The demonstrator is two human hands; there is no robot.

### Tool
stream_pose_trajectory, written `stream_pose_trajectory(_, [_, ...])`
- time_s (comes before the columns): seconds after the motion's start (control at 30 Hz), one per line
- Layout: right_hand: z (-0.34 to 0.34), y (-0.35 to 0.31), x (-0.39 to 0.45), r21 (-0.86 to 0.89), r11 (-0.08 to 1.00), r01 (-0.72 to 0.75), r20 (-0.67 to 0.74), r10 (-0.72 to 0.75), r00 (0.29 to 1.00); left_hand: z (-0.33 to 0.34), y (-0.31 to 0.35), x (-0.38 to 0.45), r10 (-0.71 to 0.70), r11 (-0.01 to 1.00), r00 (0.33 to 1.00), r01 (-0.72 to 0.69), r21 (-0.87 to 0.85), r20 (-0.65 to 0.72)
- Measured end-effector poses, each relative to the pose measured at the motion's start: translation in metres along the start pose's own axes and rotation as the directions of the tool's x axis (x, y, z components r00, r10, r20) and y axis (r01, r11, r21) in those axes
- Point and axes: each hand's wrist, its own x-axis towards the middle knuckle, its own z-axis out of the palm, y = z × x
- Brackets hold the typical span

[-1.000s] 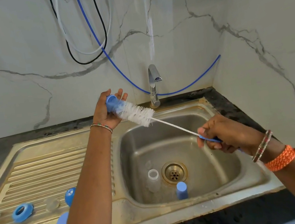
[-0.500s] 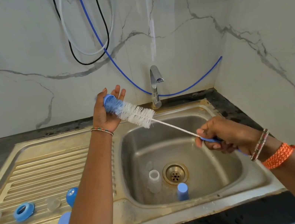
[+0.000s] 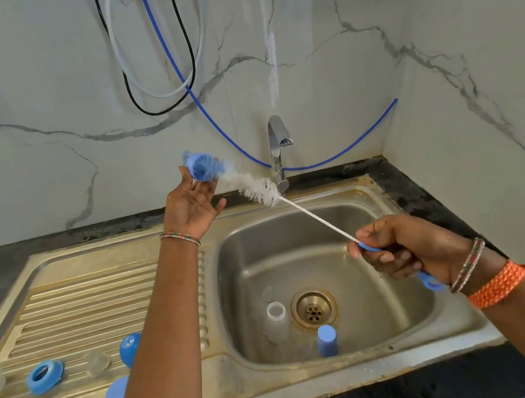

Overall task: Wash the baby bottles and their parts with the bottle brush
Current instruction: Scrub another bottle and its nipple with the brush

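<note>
Centre frame: your left hand [image 3: 190, 207] pinches the blue cap [image 3: 203, 168] at its fingertips; your right hand [image 3: 405, 249] grasps the bottle brush [image 3: 261, 190] handle

Steel sink [image 3: 400, 346] — tap [image 3: 278, 151] at back; hoses [image 3: 160, 77] on marble wall.

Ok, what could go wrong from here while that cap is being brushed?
1. The small blue cap sits at the left hand's fingertips only; a brush tug might drop it into the steel sink.
2. The white bottle brush has a long thin wire stem, which may flick water.
</note>
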Motion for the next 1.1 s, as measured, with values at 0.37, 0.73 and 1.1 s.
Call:
stream_pose_trajectory(0.37, [0.0, 0.024, 0.014, -0.859, 0.489, 0.152, -0.324, -0.749, 0.578, -0.001, -0.004, 0.004, 0.044, 0.999, 0.998, -0.043, 0.025, -0.04])
stream_pose_trajectory(0.73, [0.004, 0.024, 0.011, -0.704, 0.696, 0.145, -0.33, -0.501, 0.8, -0.007, -0.004, 0.005, 0.069, 0.997, 0.996, -0.067, 0.041, -0.06])
stream_pose_trajectory(1.1, [0.001, 0.008, 0.01, -0.169, 0.985, 0.023, -0.174, -0.052, 0.983, -0.014, -0.006, 0.004, 0.044, 0.999, 0.999, -0.044, -0.029, -0.018])
